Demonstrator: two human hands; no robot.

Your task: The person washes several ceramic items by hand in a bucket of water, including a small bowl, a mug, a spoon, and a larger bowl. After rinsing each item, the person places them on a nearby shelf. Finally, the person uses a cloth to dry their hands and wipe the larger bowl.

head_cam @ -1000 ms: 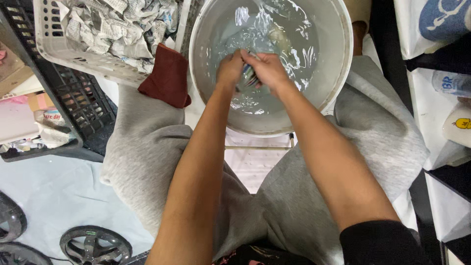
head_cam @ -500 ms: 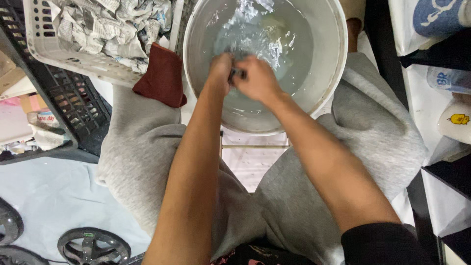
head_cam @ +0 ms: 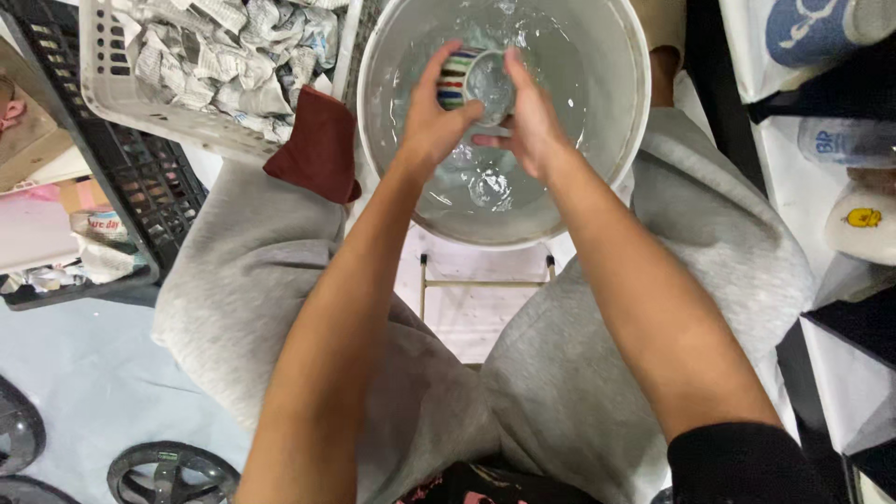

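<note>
The left hand (head_cam: 431, 121) is closed around a small striped cup (head_cam: 476, 82), with the fingers wrapped on its left side. The right hand (head_cam: 532, 126) presses against the right side of the cup with a nearly flat palm, and its thumb reaches under the cup toward the left hand. Both hands hold the cup above the water, in the far half of a large white basin (head_cam: 625, 140). The cup is tilted, so its wet inside faces the camera.

Around the hands there is open water on every side, and the basin rim is well apart from the cup. The basin stands between the knees of the person, who wears grey trousers (head_cam: 243, 280).

To the far left, just beside the basin rim, stands a white plastic basket (head_cam: 121, 107) full of crumpled newspaper (head_cam: 233, 47). A dark red cloth (head_cam: 317, 149) lies on the left knee, touching the basket. Further left is a black crate (head_cam: 149, 187). At the near left two black wheels (head_cam: 168, 471) rest on a pale floor (head_cam: 75, 373).
</note>
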